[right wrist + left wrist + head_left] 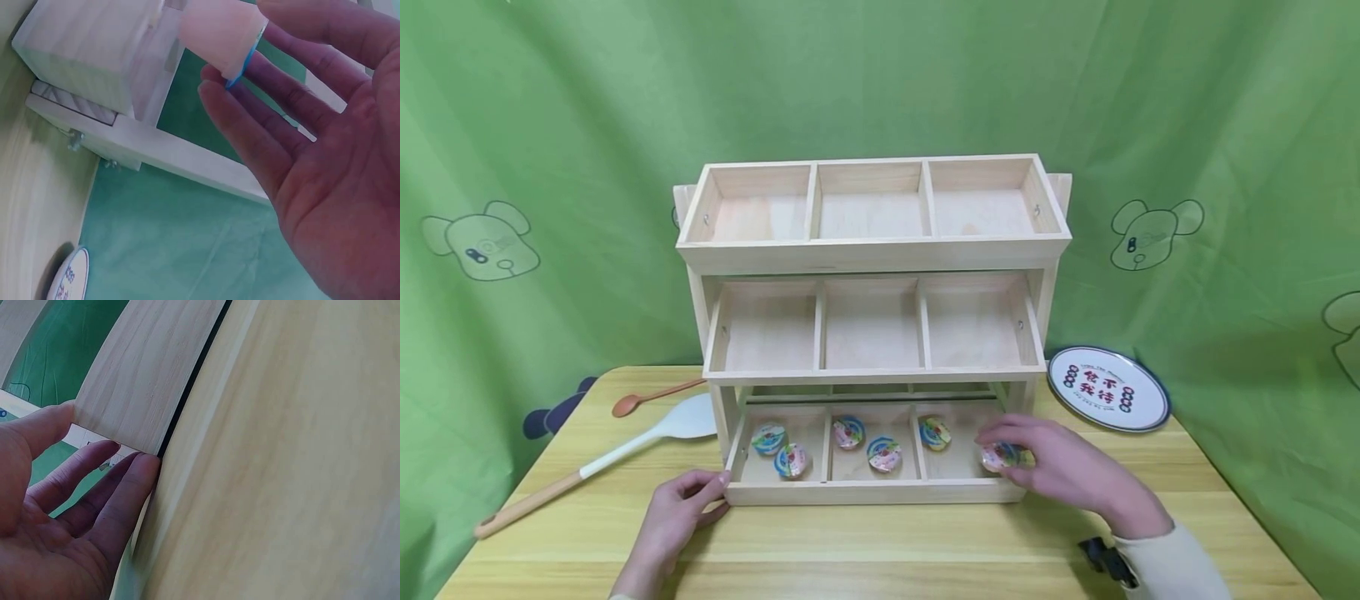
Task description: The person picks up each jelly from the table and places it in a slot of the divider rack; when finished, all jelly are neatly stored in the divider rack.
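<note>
In the head view my right hand [1067,462] pinches a small jelly cup [997,456] over the right compartment of the bottom tray [880,494]. The right wrist view shows this jelly cup [219,31] as pink, with a blue-rimmed lid, between thumb and fingertips. Another jelly cup [935,433] lies in the same compartment. Two sit in the middle one, including a jelly cup [884,454], and two in the left, including a jelly cup [768,438]. My left hand [681,512] holds the tray's left front corner, thumb above and fingers below along its end [134,381].
The wooden rack has a middle tray [872,377] and a top tray [872,257] above, each with three compartments. On the left lie a white spatula [688,418] and a reddish spoon [625,406]. An oval plate [1108,389] is at the right. Green cloth [880,75] hangs behind.
</note>
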### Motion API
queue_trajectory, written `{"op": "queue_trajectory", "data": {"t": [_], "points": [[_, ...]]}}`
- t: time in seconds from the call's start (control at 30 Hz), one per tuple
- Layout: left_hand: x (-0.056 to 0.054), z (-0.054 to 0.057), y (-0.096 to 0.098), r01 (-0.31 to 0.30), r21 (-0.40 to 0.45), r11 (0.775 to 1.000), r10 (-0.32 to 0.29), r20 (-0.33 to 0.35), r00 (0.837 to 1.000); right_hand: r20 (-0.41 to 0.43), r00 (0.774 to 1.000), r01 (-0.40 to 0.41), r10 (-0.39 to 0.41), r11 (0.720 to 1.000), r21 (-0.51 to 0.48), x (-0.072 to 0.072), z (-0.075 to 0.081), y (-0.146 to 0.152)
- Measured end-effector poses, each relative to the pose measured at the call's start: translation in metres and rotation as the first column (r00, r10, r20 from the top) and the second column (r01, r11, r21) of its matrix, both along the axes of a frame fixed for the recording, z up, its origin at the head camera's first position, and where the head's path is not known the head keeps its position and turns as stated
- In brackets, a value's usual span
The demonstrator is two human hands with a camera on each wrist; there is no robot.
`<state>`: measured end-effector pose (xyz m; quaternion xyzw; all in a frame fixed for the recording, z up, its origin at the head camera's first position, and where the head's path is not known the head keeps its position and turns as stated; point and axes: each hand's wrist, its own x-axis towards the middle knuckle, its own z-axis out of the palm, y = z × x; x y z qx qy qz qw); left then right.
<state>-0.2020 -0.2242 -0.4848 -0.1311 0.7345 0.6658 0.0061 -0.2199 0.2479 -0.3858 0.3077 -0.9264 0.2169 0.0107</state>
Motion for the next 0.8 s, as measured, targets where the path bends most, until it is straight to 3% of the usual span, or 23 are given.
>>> {"op": "queue_trajectory", "data": {"t": [0.8], "points": [[0.0, 0.0, 0.0, -0.004, 0.001, 1.0, 0.004, -0.001, 1.0, 0.046, 0.992, -0.114, 0.115, 0.993, -0.023, -0.034, -0.032, -0.005]]}}
